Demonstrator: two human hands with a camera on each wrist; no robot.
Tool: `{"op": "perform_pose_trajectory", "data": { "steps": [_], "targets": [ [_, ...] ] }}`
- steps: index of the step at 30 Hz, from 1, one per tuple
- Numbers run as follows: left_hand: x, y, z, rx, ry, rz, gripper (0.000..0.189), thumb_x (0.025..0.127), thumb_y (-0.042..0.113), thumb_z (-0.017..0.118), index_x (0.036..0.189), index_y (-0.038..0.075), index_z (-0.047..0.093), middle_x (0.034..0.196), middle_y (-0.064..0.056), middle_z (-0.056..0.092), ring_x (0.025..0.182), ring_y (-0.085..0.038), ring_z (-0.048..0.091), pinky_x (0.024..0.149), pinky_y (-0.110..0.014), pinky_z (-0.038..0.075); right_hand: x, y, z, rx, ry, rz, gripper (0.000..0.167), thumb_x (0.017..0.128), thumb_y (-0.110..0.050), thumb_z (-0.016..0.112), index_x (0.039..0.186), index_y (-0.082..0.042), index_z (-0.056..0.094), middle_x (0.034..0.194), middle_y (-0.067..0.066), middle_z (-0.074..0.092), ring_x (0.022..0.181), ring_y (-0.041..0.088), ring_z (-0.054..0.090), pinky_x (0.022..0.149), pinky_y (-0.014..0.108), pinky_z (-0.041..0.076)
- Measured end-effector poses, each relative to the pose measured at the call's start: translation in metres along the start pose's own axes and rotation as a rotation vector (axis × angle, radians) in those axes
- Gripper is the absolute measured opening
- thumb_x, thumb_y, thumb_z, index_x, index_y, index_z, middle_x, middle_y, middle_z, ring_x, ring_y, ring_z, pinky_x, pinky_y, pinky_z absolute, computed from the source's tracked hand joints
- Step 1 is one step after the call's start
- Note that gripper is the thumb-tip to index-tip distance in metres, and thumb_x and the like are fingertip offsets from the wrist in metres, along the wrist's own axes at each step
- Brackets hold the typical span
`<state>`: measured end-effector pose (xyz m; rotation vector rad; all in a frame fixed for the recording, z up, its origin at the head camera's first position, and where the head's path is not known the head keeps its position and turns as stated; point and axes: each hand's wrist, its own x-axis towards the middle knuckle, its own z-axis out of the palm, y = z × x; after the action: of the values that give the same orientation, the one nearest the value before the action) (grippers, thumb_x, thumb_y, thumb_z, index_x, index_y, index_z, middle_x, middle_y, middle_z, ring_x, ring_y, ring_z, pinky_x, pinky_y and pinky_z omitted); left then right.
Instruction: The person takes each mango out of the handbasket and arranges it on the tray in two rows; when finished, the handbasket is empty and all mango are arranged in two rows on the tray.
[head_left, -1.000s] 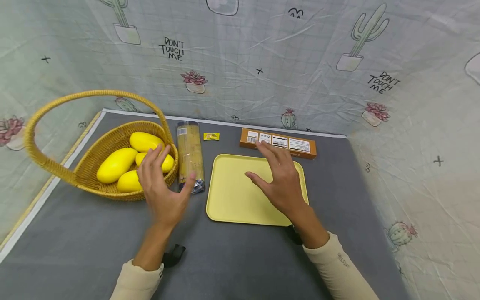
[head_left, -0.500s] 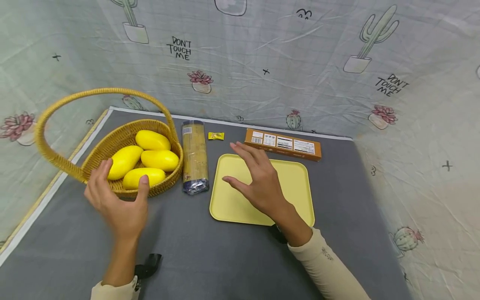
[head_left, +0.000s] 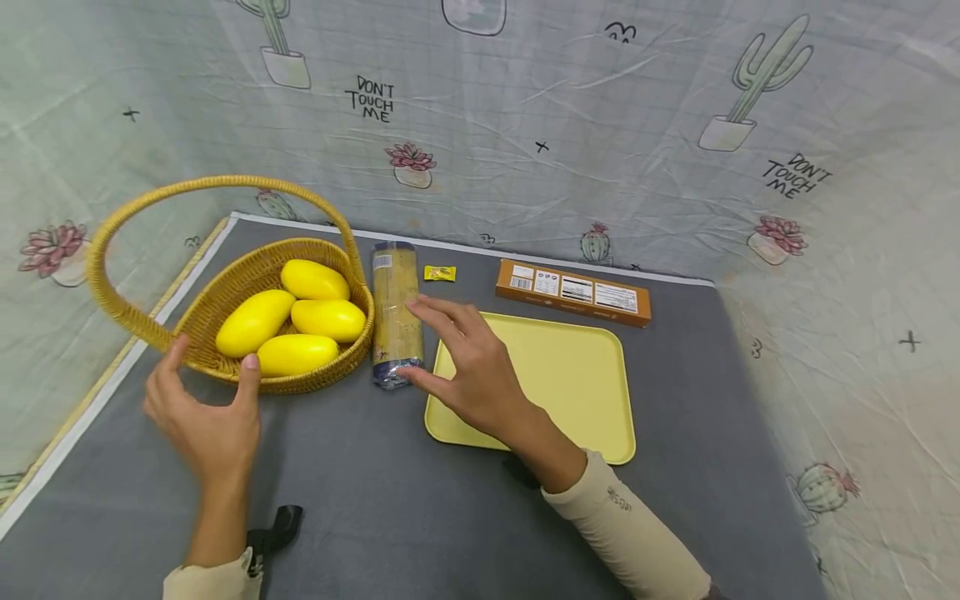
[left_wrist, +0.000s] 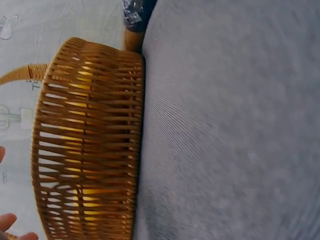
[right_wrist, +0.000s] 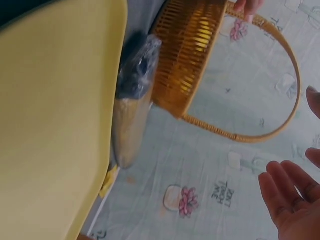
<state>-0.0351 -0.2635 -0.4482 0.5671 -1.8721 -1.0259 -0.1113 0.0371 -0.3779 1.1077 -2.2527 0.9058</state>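
Observation:
A wicker basket [head_left: 303, 385] with a tall hoop handle [head_left: 232, 181] stands at the left and holds several yellow mangoes [head_left: 255, 323]. My left hand [head_left: 206, 425] is at the basket's front left, thumb and fingers spread. Its fingertips are by the foot of the handle; whether they touch it, I cannot tell. My right hand [head_left: 480, 375] hovers over the left part of a yellow tray [head_left: 562, 383], fingers apart and holding nothing. Its fingertips overlap a long, clear-wrapped pack [head_left: 396, 300] in the head view. In the left wrist view, the basket's side [left_wrist: 95, 140] shows close up.
A small yellow wrapped sweet [head_left: 439, 273] lies behind the pack. Along the back edge lies a long brown box [head_left: 573, 292]. Printed cloth walls [head_left: 480, 125] enclose the grey table [head_left: 390, 500] at the back and sides.
My left hand has moved left and down from above the mangoes to the basket's front left. My right hand has shifted left across the tray toward the pack.

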Motion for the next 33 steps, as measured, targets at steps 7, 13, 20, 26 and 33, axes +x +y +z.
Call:
{"op": "perform_pose_trajectory", "data": {
  "steps": [7, 13, 20, 26, 33],
  "targets": [
    [0.000, -0.006, -0.003, 0.039, -0.084, -0.052, 0.070, 0.087, 0.030, 0.086, 0.151, 0.022, 0.059, 0.151, -0.012, 0.054, 0.145, -0.030, 0.042, 0.122, -0.045, 0.028, 0.011, -0.013, 0.021, 0.063, -0.023, -0.023, 0.078, 0.086, -0.041, 0.090, 0.152, -0.014, 0.058, 0.149, 0.004, 0.062, 0.130, 0.020, 0.061, 0.104, 0.030, 0.054],
    [0.001, -0.008, -0.002, 0.053, -0.124, -0.078, 0.067, 0.090, 0.027, 0.082, 0.151, 0.015, 0.058, 0.152, -0.014, 0.049, 0.144, -0.029, 0.044, 0.121, -0.043, 0.034, 0.023, -0.021, 0.041, 0.130, -0.065, -0.022, 0.076, 0.088, -0.042, 0.087, 0.153, -0.016, 0.057, 0.147, 0.003, 0.063, 0.135, 0.017, 0.059, 0.110, 0.026, 0.051],
    [0.000, -0.009, 0.000, 0.029, -0.144, -0.147, 0.061, 0.094, 0.028, 0.078, 0.148, 0.007, 0.059, 0.157, 0.000, 0.043, 0.144, -0.016, 0.044, 0.112, -0.037, 0.048, 0.039, -0.027, 0.070, 0.185, -0.141, 0.003, 0.070, 0.090, -0.040, 0.086, 0.150, -0.015, 0.060, 0.143, 0.002, 0.066, 0.126, 0.017, 0.061, 0.102, 0.024, 0.050],
    [-0.002, -0.009, 0.001, -0.005, -0.149, -0.167, 0.061, 0.096, 0.028, 0.075, 0.149, 0.006, 0.056, 0.160, 0.003, 0.040, 0.147, -0.014, 0.041, 0.116, -0.044, 0.046, 0.054, -0.025, 0.095, 0.216, -0.260, 0.082, 0.059, 0.093, -0.039, 0.083, 0.145, -0.016, 0.064, 0.142, 0.001, 0.067, 0.129, 0.017, 0.061, 0.108, 0.027, 0.049],
    [-0.004, -0.011, 0.000, -0.019, -0.175, -0.167, 0.059, 0.098, 0.025, 0.071, 0.151, 0.006, 0.053, 0.162, 0.003, 0.038, 0.149, -0.013, 0.040, 0.114, -0.043, 0.047, 0.069, -0.021, 0.117, 0.188, -0.379, 0.105, 0.050, 0.097, -0.038, 0.079, 0.142, -0.018, 0.068, 0.137, -0.002, 0.070, 0.123, 0.013, 0.061, 0.100, 0.021, 0.048]
  ]
}}
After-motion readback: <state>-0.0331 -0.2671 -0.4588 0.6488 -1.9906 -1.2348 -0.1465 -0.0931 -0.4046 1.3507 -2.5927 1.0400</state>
